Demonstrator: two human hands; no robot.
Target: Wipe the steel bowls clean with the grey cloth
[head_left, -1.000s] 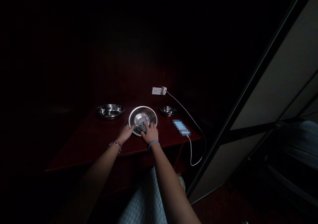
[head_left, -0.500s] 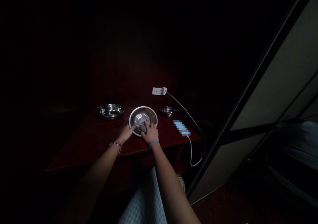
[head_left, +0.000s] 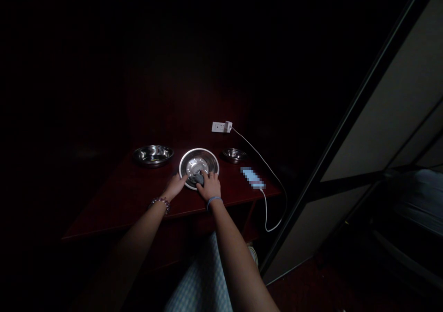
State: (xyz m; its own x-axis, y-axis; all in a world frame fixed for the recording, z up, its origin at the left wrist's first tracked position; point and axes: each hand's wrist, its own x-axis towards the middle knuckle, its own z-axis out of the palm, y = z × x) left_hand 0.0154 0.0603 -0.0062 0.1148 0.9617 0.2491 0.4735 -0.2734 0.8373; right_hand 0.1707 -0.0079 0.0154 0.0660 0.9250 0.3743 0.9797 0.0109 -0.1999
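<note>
A shiny steel bowl point(head_left: 209, 159) is tilted toward me near the middle of the dark red table. My left hand point(head_left: 175, 187) is closed on its left rim, the thumb lying over the edge and the other fingers hidden behind. My right hand point(head_left: 210, 187) reaches over the near right rim into the bowl. Its fingers press on a grey cloth point(head_left: 198, 178) lying bunched against the lower inside wall.
A wider steel bowl point(head_left: 153, 156) stands at the table's back left, a small one point(head_left: 234, 155) at the back right. A phone point(head_left: 252, 177), blurred out, lies at right on a white cable point(head_left: 266, 210) running to a wall socket point(head_left: 218, 127). The red table's point(head_left: 114, 206) front edge is near.
Almost nothing differs. The bowl has shifted very slightly left, with both hands still at it and the cloth nearly in the same spot.
</note>
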